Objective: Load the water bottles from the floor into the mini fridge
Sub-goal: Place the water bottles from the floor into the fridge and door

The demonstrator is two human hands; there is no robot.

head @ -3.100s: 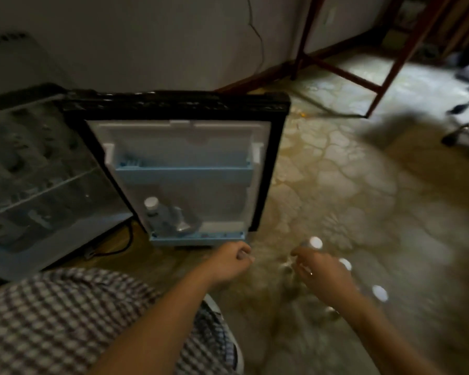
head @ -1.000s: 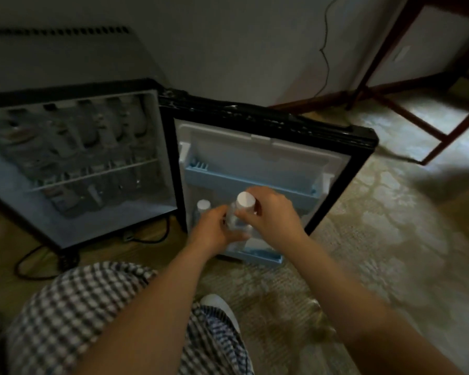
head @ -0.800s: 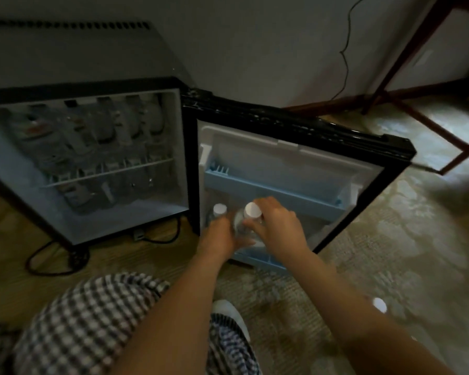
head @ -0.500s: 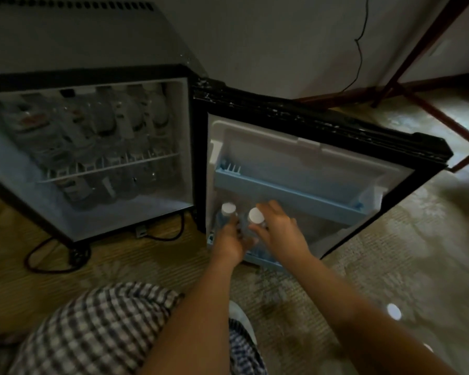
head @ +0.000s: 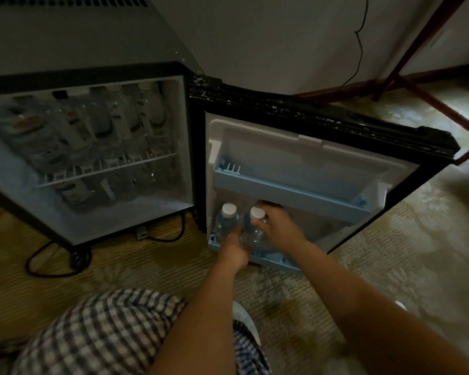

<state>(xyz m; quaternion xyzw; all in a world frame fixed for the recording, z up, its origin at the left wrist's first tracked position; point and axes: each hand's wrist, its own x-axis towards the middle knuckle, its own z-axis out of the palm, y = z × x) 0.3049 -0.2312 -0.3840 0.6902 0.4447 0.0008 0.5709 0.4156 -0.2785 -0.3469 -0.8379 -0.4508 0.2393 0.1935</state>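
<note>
Fingers (head: 271, 209) of our right hand (head: 280, 228) curl round the neck of a clear plastic water bottle w/ white cap (head: 252, 231); our left hand (head: 234, 253) grips its lower body. Black mini fridge (head: 186, 136) stands open, clear bottles (head: 106, 123) packed inside. Its black door w/ white liner (head: 322, 147) is swung wide. Held bottle stands upright in the pale-blue btm door shelf (head: 276, 262), right beside a 2nd white-capped bottle (head: 228, 221) on its left.
</note>
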